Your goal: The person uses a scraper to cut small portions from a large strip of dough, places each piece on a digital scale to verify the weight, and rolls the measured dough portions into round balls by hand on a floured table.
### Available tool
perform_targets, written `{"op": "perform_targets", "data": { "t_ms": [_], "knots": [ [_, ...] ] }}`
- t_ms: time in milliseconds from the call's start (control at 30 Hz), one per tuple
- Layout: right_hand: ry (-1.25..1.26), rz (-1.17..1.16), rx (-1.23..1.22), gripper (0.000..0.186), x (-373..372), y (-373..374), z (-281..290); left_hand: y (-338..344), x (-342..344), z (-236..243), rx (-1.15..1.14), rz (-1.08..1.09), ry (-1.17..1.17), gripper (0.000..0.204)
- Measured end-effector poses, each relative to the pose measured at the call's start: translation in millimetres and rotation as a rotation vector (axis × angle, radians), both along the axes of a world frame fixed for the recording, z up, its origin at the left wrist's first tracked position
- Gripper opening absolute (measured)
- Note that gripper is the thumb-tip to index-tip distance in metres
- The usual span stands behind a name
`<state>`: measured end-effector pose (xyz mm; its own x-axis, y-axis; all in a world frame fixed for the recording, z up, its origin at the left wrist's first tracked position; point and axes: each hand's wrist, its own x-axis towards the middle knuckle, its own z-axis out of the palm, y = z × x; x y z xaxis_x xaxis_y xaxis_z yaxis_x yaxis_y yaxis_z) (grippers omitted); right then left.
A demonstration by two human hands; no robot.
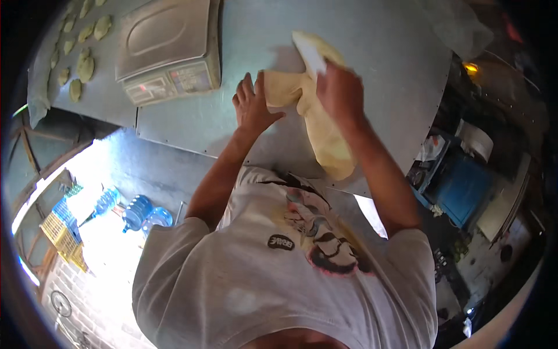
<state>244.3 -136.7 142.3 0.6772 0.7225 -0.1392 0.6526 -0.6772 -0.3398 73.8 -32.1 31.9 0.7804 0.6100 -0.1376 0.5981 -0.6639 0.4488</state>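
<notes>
A long slab of pale yellow dough [328, 139] lies on the metal table, reaching from near the front edge up past my right hand. A side lobe of dough [282, 88] sticks out to the left from its middle. My left hand [253, 106] is open, fingers spread, next to the tip of that lobe. Over the slab, my right hand [342, 93] is closed on a flat, whitish dough scraper [313, 58]. The scraper's blade points up and left over the dough's far end. My right hand hides its grip end and part of the dough.
A metal weighing scale [165, 38] stands left of my hands on the table [250, 26]. Several small dough pieces [86, 65] lie at the far left. Blue water bottles [138, 213] and a yellow crate [61, 230] are on the floor; a blue box [462, 189] is at the right.
</notes>
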Motion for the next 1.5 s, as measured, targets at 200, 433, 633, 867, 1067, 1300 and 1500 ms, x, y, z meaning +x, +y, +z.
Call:
{"op": "perform_targets", "data": {
  "t_ms": [200,433,633,867,1067,1300,1500],
  "knots": [
    [-0.044,-0.026,-0.133,0.016,-9.9,-23.1,-78.3,5.0,35.3,-38.1,-0.054,-0.128,-0.41,0.095],
    [0.081,-0.135,0.07,0.027,59.9,0.6,-117.6,28.0,-19.5,18.1,-0.672,-0.156,-0.161,0.053],
    [0.122,0.035,0.241,0.029,-67.3,14.1,-18.0,24.8,-106.0,22.2,-0.022,-0.133,-0.001,0.093],
    [0.166,0.054,0.119,0.032,-174.9,29.2,-82.4,26.0,-122.0,-29.7,-0.185,-0.144,-0.212,0.085],
    [0.417,-0.233,0.465,0.05,-126.0,14.4,-154.5,92.6,-73.3,14.1,-0.485,0.121,-0.16,0.078],
    [0.979,-0.712,0.995,0.052,-158.3,-80.2,-97.9,280.2,-41.7,87.9,0.241,0.233,-0.199,0.077],
    [0.556,-0.702,0.694,0.042,-167.6,-95.8,-75.5,108.6,-47.3,-9.1,-0.152,-0.325,-0.485,0.059]
  ]
}}
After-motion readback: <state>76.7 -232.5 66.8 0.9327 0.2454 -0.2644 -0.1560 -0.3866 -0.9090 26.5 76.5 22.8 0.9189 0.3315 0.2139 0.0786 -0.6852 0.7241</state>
